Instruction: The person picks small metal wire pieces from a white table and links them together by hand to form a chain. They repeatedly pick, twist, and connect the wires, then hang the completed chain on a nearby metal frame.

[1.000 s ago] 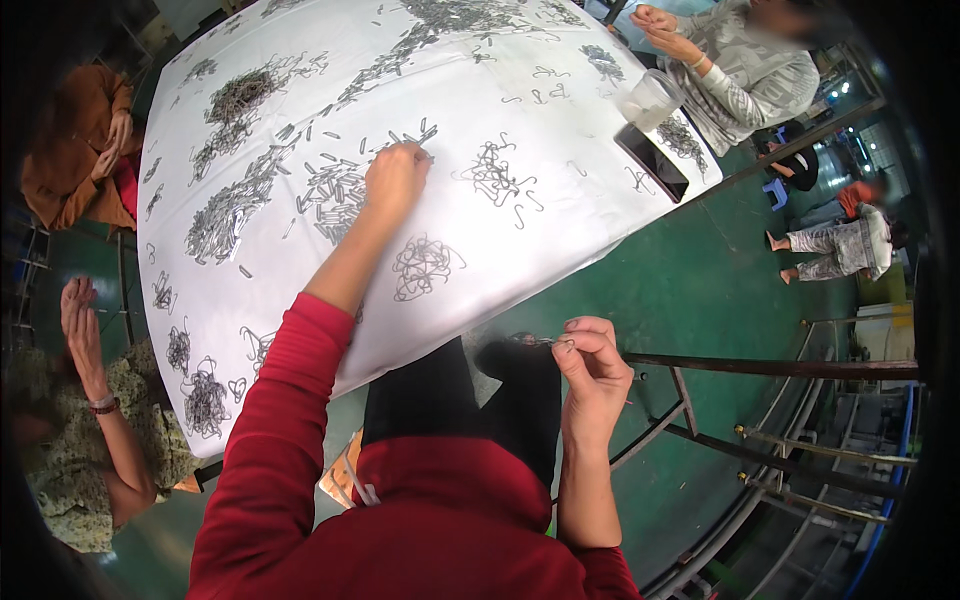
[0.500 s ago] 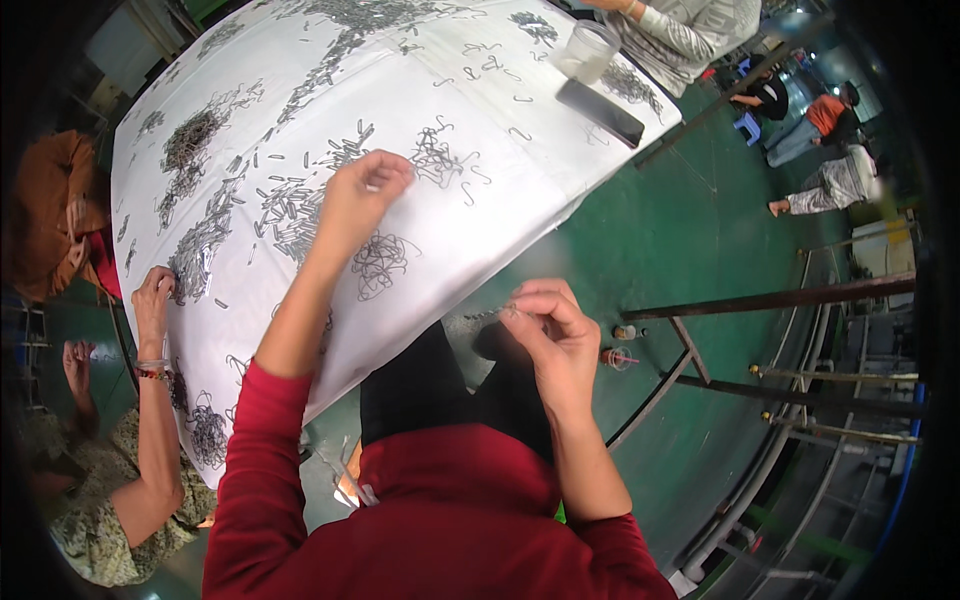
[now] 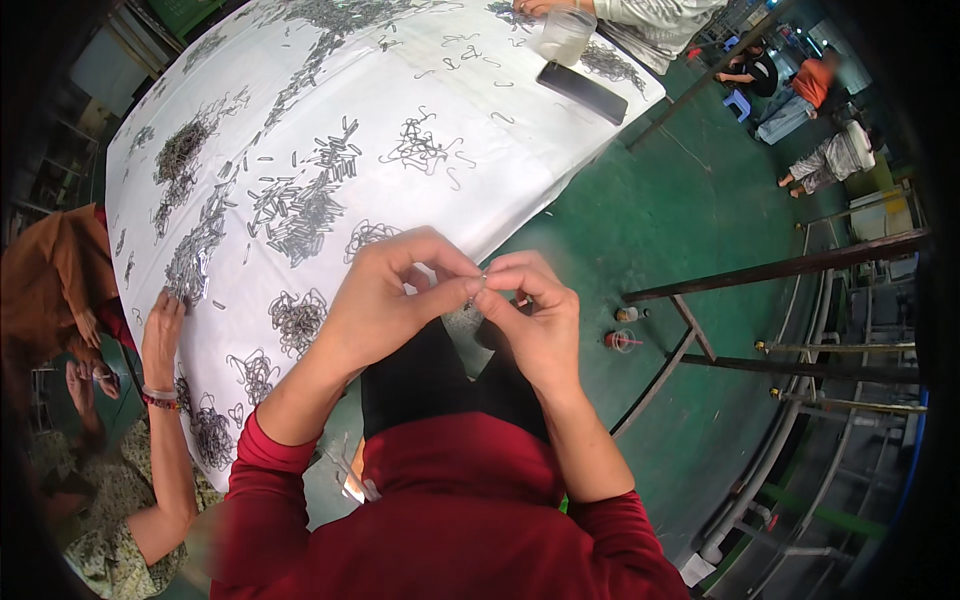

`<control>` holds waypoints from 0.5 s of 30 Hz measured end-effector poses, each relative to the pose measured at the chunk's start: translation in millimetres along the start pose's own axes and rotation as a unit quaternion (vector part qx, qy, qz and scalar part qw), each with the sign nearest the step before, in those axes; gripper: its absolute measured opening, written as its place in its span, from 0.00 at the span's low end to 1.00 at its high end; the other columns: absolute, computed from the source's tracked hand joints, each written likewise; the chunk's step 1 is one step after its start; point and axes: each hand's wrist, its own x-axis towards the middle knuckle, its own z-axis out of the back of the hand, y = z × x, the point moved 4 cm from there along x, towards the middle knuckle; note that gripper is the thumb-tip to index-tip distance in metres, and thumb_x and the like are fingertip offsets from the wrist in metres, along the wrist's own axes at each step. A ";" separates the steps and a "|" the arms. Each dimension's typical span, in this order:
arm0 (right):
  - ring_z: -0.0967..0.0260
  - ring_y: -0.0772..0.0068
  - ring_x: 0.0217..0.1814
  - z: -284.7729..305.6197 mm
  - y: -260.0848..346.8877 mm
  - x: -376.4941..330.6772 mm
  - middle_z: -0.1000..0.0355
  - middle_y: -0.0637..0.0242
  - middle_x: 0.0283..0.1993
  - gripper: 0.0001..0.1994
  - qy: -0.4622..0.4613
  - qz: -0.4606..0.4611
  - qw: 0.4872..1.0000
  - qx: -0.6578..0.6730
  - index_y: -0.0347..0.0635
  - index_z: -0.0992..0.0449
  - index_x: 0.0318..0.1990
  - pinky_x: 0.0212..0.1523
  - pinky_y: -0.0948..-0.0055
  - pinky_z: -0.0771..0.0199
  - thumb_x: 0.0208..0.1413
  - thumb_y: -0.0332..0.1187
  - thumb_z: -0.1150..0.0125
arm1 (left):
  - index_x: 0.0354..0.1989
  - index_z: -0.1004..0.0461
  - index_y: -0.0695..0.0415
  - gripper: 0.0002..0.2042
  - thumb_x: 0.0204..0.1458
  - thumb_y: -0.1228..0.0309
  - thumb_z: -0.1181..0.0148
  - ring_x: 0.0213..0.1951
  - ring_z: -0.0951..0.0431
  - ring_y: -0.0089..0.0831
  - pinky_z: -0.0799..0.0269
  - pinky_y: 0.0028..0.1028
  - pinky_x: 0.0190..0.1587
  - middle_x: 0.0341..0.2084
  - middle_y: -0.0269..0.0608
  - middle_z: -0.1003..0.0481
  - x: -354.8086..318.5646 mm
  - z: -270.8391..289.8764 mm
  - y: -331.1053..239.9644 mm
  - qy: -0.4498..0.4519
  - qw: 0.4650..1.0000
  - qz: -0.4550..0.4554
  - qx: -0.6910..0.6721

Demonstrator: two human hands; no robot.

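My left hand point(image 3: 405, 305) and my right hand point(image 3: 535, 315) meet in front of my lap, just off the table edge. Thumb and forefinger of each are pinched together, fingertips touching around a small metal piece point(image 3: 484, 278). Most of that piece is hidden by the fingers, so its exact kind cannot be made out. On the white-covered table point(image 3: 500, 190) beside my left hand lies a tangled heap of bent wire hooks point(image 3: 368, 236). Farther off are another heap of wire hooks point(image 3: 420, 145) and a pile of oblong metal links point(image 3: 300, 215).
A dark phone point(image 3: 583, 92) and a clear plastic tub point(image 3: 566, 35) stand at the far right corner. At left, another person's hand point(image 3: 162, 325) touches a pile of links point(image 3: 200, 255). A metal frame point(image 3: 780, 272) and a drink cup point(image 3: 622, 341) are on the right.
My left hand has come back from the hook heap on the table to meet my right hand. The right hand has shifted slightly left and stays pinched.
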 end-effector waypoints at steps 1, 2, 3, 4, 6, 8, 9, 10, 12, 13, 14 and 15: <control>0.31 0.77 0.39 -0.3 0.9 -0.7 0.27 0.70 0.36 0.05 0.001 -0.001 1.000 0.004 0.42 0.19 0.31 0.39 0.77 0.36 0.45 0.28 0.31 | 0.31 0.23 0.60 0.01 0.50 0.78 0.37 0.34 0.27 0.18 0.34 0.19 0.35 0.30 0.31 0.25 -0.4 0.6 0.9 0.000 1.000 0.000 0.001; 0.31 0.76 0.39 -0.6 1.8 -1.1 0.27 0.70 0.37 0.05 0.003 -0.001 1.000 0.008 0.42 0.19 0.31 0.40 0.76 0.35 0.45 0.27 0.31 | 0.31 0.23 0.60 0.01 0.50 0.78 0.37 0.34 0.27 0.18 0.35 0.19 0.35 0.30 0.31 0.25 -0.8 1.2 1.6 0.000 1.000 -0.004 0.000; 0.31 0.76 0.39 -0.7 2.7 -1.5 0.27 0.70 0.37 0.05 0.007 -0.001 1.000 0.004 0.42 0.19 0.31 0.41 0.76 0.34 0.45 0.27 0.31 | 0.31 0.22 0.59 0.02 0.50 0.77 0.37 0.33 0.27 0.17 0.36 0.18 0.33 0.29 0.31 0.24 -0.7 1.8 2.6 -0.008 1.000 -0.007 -0.005; 0.30 0.75 0.40 -0.6 3.4 -1.7 0.27 0.70 0.37 0.05 0.012 -0.001 1.000 0.001 0.41 0.19 0.31 0.43 0.75 0.33 0.45 0.27 0.31 | 0.31 0.22 0.59 0.02 0.49 0.76 0.36 0.31 0.27 0.16 0.37 0.18 0.31 0.29 0.30 0.24 -0.2 2.0 3.5 -0.016 1.000 -0.014 -0.012; 0.30 0.74 0.41 -1.3 3.9 -1.8 0.27 0.70 0.37 0.05 0.024 0.005 1.000 -0.008 0.41 0.19 0.31 0.44 0.75 0.32 0.45 0.26 0.31 | 0.31 0.21 0.58 0.03 0.48 0.75 0.36 0.29 0.27 0.16 0.38 0.18 0.29 0.29 0.30 0.23 -0.2 2.7 5.4 -0.030 0.999 -0.026 -0.018; 0.30 0.74 0.42 -2.4 3.0 -1.4 0.27 0.70 0.37 0.06 0.039 0.015 0.999 -0.017 0.41 0.20 0.31 0.45 0.74 0.32 0.44 0.26 0.31 | 0.32 0.21 0.58 0.03 0.49 0.75 0.36 0.30 0.27 0.16 0.37 0.18 0.29 0.30 0.30 0.23 -0.8 3.2 7.8 -0.042 0.998 -0.035 -0.020; 0.30 0.74 0.43 -2.8 2.0 -1.1 0.27 0.69 0.37 0.07 0.045 0.019 0.999 -0.006 0.40 0.20 0.32 0.45 0.74 0.32 0.44 0.26 0.30 | 0.33 0.21 0.58 0.03 0.49 0.76 0.36 0.30 0.27 0.17 0.37 0.18 0.29 0.31 0.31 0.23 -1.8 2.5 8.1 -0.042 0.997 -0.052 -0.026; 0.31 0.73 0.43 -3.0 0.8 -0.5 0.27 0.69 0.37 0.07 0.051 0.024 0.998 0.005 0.40 0.20 0.33 0.46 0.74 0.32 0.43 0.26 0.30 | 0.33 0.21 0.58 0.03 0.50 0.76 0.37 0.30 0.27 0.17 0.36 0.18 0.29 0.31 0.31 0.23 -3.6 1.4 8.7 -0.042 0.996 -0.066 -0.034; 0.31 0.73 0.44 -1.8 -1.6 2.0 0.27 0.69 0.38 0.09 0.077 0.036 0.996 0.015 0.40 0.20 0.34 0.46 0.74 0.32 0.42 0.26 0.29 | 0.34 0.22 0.58 0.04 0.50 0.77 0.37 0.30 0.26 0.18 0.35 0.19 0.29 0.32 0.32 0.23 -7.2 -0.8 9.7 -0.043 0.994 -0.098 -0.034; 0.31 0.73 0.44 0.4 -2.9 4.4 0.27 0.69 0.38 0.10 0.096 0.044 0.994 0.014 0.40 0.20 0.35 0.47 0.74 0.33 0.42 0.25 0.29 | 0.34 0.22 0.58 0.04 0.50 0.77 0.37 0.31 0.26 0.19 0.35 0.19 0.29 0.32 0.33 0.23 -8.8 -1.9 10.2 -0.043 0.992 -0.117 -0.026; 0.31 0.73 0.44 3.6 -4.6 7.7 0.27 0.69 0.38 0.11 0.116 0.053 0.992 0.013 0.40 0.20 0.36 0.47 0.74 0.33 0.42 0.25 0.29 | 0.35 0.22 0.58 0.04 0.51 0.77 0.38 0.31 0.26 0.19 0.34 0.19 0.29 0.32 0.34 0.23 -10.3 -2.8 10.7 -0.044 0.990 -0.135 -0.020; 0.31 0.74 0.43 7.7 -7.2 12.3 0.27 0.70 0.39 0.13 0.144 0.055 0.988 0.010 0.41 0.21 0.39 0.46 0.75 0.33 0.43 0.27 0.29 | 0.35 0.22 0.58 0.04 0.50 0.78 0.38 0.30 0.25 0.21 0.34 0.20 0.29 0.31 0.34 0.23 -11.5 -3.7 11.9 -0.047 0.988 -0.143 -0.025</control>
